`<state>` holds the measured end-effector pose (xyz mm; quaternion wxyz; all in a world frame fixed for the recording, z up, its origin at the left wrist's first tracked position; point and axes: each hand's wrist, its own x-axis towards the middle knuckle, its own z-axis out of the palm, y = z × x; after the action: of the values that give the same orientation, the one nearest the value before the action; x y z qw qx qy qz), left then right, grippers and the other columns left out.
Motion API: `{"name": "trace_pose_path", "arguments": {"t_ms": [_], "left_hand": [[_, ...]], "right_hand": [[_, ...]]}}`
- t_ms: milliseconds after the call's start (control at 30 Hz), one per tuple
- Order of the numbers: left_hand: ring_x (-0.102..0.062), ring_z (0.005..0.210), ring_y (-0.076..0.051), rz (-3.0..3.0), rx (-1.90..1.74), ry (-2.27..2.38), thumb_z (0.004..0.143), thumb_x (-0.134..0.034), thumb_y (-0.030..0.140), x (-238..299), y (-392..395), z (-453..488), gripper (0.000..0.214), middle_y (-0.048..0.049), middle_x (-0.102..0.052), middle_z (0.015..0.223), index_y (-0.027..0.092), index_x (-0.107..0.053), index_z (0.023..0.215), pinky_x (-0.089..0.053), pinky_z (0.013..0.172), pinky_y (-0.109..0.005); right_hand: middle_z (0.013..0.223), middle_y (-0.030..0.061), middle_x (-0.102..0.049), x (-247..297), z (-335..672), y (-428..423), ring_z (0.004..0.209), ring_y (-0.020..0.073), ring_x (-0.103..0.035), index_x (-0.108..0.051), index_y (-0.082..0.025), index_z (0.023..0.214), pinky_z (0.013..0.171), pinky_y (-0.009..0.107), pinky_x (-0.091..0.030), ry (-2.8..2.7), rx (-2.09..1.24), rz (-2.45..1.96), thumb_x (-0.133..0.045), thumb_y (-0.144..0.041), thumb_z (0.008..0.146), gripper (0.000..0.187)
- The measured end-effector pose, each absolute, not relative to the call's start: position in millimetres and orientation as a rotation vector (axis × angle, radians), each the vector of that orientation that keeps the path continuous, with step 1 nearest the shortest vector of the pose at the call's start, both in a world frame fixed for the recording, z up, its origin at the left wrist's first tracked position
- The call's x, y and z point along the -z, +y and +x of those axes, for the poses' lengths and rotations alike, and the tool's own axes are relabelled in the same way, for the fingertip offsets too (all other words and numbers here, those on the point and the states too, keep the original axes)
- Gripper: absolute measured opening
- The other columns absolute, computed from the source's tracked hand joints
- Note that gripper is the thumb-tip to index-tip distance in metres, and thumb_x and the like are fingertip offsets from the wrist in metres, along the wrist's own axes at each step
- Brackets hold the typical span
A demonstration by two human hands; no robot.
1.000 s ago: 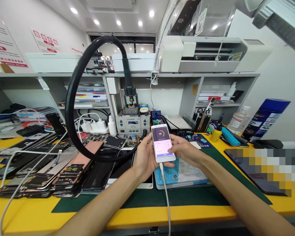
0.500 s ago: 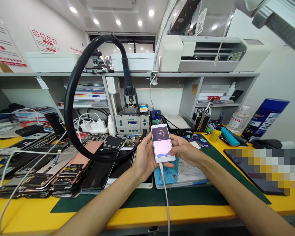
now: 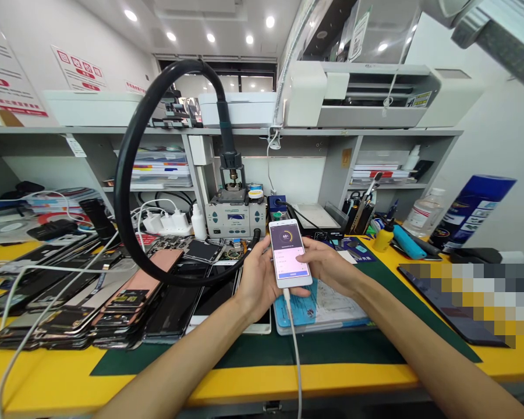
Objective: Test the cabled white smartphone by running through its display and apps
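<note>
A white smartphone [image 3: 286, 253] is held upright and tilted toward me above the bench. Its lit screen has a dark top with a round dial and a pale list below. My left hand [image 3: 257, 276] is wrapped round its left side and back. On the other side, my right hand [image 3: 329, 265] grips the edge, its thumb over the middle of the screen; its other fingers are mostly hidden behind the phone. A white charging cable [image 3: 293, 337] runs from the phone's bottom end down toward me. Under the hands lies a clear plastic folder with a blue card [image 3: 303, 311].
Stacks of phone parts [image 3: 126, 297] crowd the left of the yellow bench [image 3: 244, 393]. A hot-air station [image 3: 236, 220] with a looping black hose [image 3: 123, 174] stands behind. A green mat [image 3: 353, 352] lies in front. A blue spray can [image 3: 471, 209] and a dark tablet [image 3: 436, 302] are at right.
My right thumb has moved up from the bottom of the screen to the middle of the list. The phone and my left hand have hardly moved.
</note>
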<state>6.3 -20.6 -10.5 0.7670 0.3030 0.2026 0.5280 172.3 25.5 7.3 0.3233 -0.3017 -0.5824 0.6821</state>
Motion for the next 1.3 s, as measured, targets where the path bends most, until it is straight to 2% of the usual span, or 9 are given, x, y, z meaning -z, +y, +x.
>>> {"name": "trace_pose_path", "arguments": {"t_ms": [200,433,833,1033,1300], "left_hand": [[-0.068,0.084,-0.026,0.663,-1.143,0.427,0.093,-0.045,0.054,12.5,-20.0,6.3,0.054,-0.0146,-0.069,0.1,0.012,-0.057,0.126,-0.06,0.065,-0.039],[-0.068,0.084,-0.026,0.673,-1.15,0.425,0.093,-0.045,0.052,11.1,-21.1,6.7,0.055,-0.0147,-0.069,0.1,0.012,-0.056,0.129,-0.06,0.065,-0.039],[-0.068,0.084,-0.026,0.67,-1.151,0.424,0.094,-0.044,0.052,10.1,-21.8,6.9,0.055,-0.0146,-0.069,0.099,0.012,-0.056,0.128,-0.059,0.064,-0.038],[-0.068,0.085,-0.027,0.677,-1.149,0.415,0.093,-0.044,0.053,10.5,-20.5,6.9,0.055,-0.0151,-0.069,0.1,0.012,-0.057,0.128,-0.06,0.065,-0.038],[-0.069,0.084,-0.026,0.684,-1.141,0.405,0.094,-0.044,0.051,11.1,-20.8,6.4,0.054,-0.0151,-0.07,0.099,0.011,-0.056,0.129,-0.061,0.064,-0.039]], "right_hand": [[0.099,0.0066,-0.072,-7.9,167.7,23.8,0.084,0.0213,-0.064,-0.061,-0.021,0.121,0.073,0.033,-0.048,-1.527,-1.711,-0.884,-0.062,-0.029,0.085,0.037],[0.106,0.009,-0.071,-10.0,166.4,22.2,0.092,0.0246,-0.064,-0.063,-0.02,0.117,0.072,0.032,-0.049,-1.45,-1.758,-0.867,-0.055,-0.038,0.091,0.033],[0.101,0.0089,-0.071,-9.2,166.2,23.2,0.087,0.0237,-0.063,-0.061,-0.018,0.119,0.069,0.032,-0.047,-1.438,-1.775,-0.861,-0.05,-0.038,0.093,0.035],[0.105,0.0091,-0.07,-9.3,166.3,23.3,0.088,0.0241,-0.063,-0.062,-0.018,0.118,0.07,0.032,-0.047,-1.444,-1.767,-0.86,-0.053,-0.037,0.091,0.034],[0.094,0.007,-0.071,-9.9,165.8,22.8,0.08,0.0218,-0.061,-0.064,-0.019,0.117,0.067,0.031,-0.046,-1.424,-1.768,-0.876,-0.053,-0.032,0.091,0.031]]}}
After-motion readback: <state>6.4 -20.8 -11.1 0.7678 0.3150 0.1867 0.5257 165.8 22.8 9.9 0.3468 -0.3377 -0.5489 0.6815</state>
